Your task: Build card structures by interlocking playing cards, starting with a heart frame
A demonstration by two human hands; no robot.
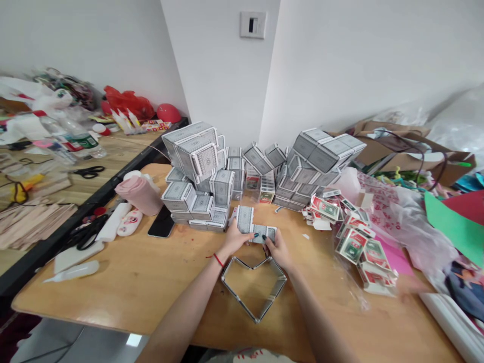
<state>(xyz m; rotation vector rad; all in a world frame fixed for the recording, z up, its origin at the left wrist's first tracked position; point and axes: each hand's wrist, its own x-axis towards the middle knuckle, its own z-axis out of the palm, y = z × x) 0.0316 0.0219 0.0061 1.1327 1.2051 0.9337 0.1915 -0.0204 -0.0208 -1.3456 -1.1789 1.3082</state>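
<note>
Beyond the hollow, heart-shaped grey card frame (269, 301), your left hand (237, 236) and right hand (279, 248) stretch forward, fingers clamped on flat, grey-patterned paper cards (245, 220).

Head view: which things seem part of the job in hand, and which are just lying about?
Likely part of the job:
gray-backed cards, held by the left hand and right hand
heart-shaped card frame
left card stack and right card stack
card boxes, probably

Likely just lying about:
phone
red bag
wooden sticks
</note>
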